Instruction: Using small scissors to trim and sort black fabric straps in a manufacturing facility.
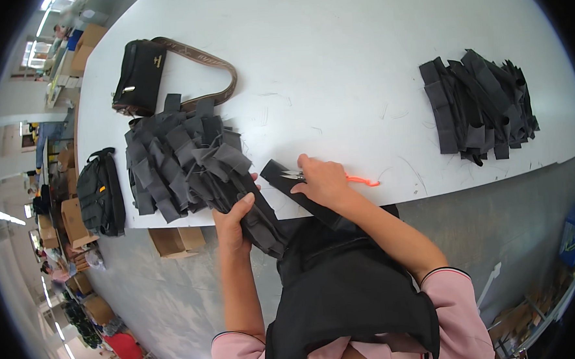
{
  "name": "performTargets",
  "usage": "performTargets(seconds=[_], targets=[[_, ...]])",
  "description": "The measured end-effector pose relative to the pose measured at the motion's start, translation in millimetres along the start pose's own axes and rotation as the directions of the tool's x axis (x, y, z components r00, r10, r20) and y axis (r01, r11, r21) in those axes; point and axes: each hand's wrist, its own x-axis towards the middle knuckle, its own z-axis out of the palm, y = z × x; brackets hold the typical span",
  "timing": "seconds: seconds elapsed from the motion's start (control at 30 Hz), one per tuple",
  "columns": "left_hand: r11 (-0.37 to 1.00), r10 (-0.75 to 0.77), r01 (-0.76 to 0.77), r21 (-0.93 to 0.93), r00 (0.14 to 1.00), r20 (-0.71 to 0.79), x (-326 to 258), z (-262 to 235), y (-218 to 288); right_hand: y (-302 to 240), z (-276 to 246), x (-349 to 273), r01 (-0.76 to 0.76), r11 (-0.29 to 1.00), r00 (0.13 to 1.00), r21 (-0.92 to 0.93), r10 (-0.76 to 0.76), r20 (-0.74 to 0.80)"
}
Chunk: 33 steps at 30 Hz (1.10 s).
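Observation:
My left hand (235, 215) is closed round a bundle of dark grey fabric strips (262, 221), its thumb on top. The bundle's lower end hangs past the table edge, against my black apron. My right hand (323, 181) is closed on scissors (292, 175) with metal blades pointing left and an orange end (363, 180) showing on the right. Beneath the blades and this hand lies a single black fabric strip (308, 201), slanting over the table edge. A heap of dark grey strips (163, 166) lies beside and beyond my left hand. My palms hide part of the scissors and bundle.
Another pile of dark strips (479, 108) rests at the right of the white table (333, 66). A black bag with a brown strap (142, 76) lies at the far left, near a dark backpack (101, 192). Loose threads dot the tabletop; a cardboard box (176, 242) stands below its edge.

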Motion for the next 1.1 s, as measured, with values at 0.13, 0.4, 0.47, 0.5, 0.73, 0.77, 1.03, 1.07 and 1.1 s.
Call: performTargets(seconds=[0.13, 0.4, 0.47, 0.5, 0.73, 0.77, 1.03, 1.07, 1.1], targets=[[0.999, -0.045, 0.045, -0.011, 0.999, -0.022, -1.3, -6.8, -4.1, -2.8, 6.8, -0.8, -0.038, 0.993, 0.991, 0.114, 0.051, -0.12], [0.998, -0.004, 0.003, 0.057, 1.0, 0.018, 2.3, -22.0, -0.6, -31.6, -22.1, -33.5, 0.232, 0.972, 0.936, 0.019, -0.218, -0.276], [0.998, 0.014, -0.016, 0.066, 0.999, 0.03, -0.2, -16.6, 1.1, -39.0, -17.1, -29.8, 0.267, 0.964, 0.946, 0.002, -0.262, -0.194], [0.998, 0.016, -0.018, 0.064, 0.999, 0.028, -1.1, -15.9, 0.9, -39.9, -10.5, -25.6, 0.28, 0.96, 0.939, -0.019, -0.278, -0.2], [0.996, 0.046, -0.047, 0.079, 0.999, 0.023, -2.5, -16.3, 6.9, -29.1, -3.0, -16.8, 0.203, 0.978, 0.956, -0.047, -0.208, -0.208], [0.996, 0.069, -0.07, 0.058, 0.997, 0.018, -5.4, -20.2, 10.3, -25.8, -9.8, -21.2, 0.164, 0.984, 0.961, 0.065, -0.144, -0.237], [0.999, 0.035, -0.031, -0.042, 0.995, 0.097, -8.2, -27.5, 8.8, -10.1, 21.3, -2.0, 0.031, 0.999, 1.0, 0.041, -0.031, 0.004], [0.999, -0.003, 0.008, -0.046, 0.995, 0.104, -10.9, -26.7, 9.5, -8.7, 18.9, -1.6, -0.029, 0.996, 0.996, 0.09, 0.022, 0.083], [0.998, -0.003, 0.009, -0.055, 0.994, 0.109, -13.1, -25.6, 6.7, 4.4, 23.3, 1.0, -0.001, 0.988, 0.999, 0.156, -0.005, 0.04]])
